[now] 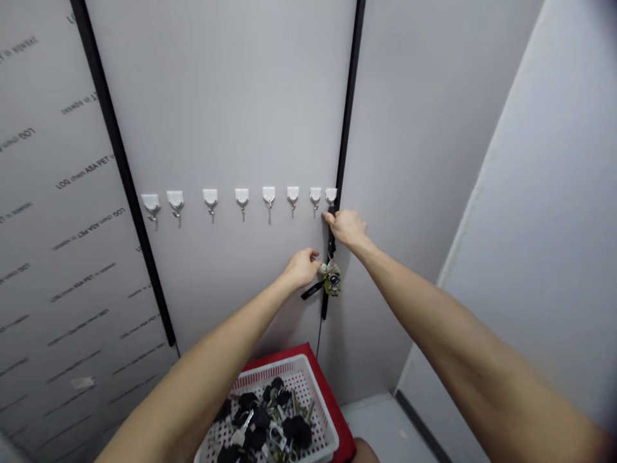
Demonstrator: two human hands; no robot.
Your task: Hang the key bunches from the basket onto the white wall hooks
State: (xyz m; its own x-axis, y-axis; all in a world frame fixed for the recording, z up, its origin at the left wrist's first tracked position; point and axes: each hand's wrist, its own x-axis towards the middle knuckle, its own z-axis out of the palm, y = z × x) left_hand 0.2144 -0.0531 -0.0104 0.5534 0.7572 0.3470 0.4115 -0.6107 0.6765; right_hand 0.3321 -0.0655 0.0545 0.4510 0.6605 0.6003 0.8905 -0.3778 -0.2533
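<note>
At the rightmost white hook (330, 195), my right hand (348, 228) is closed on the black top strap of a keychain (332, 281). Below that hand hang the keychain's small astronaut figure, a yellow-green piece and a black tag (312, 290). Lower and to the left, my left hand (303, 267) has its fingers curled in a pinch at the keychain's side, by a pale piece. Whether the strap's loop is on the hook is hidden behind my right fingers.
More white hooks (241, 195) run in a row leftward across the grey wall panel, between two black strips (349, 96). Below, a white perforated basket (315, 386) holds many keys with black heads (260, 418). It rests on a red surface (332, 402). A side wall (530, 193) stands at right.
</note>
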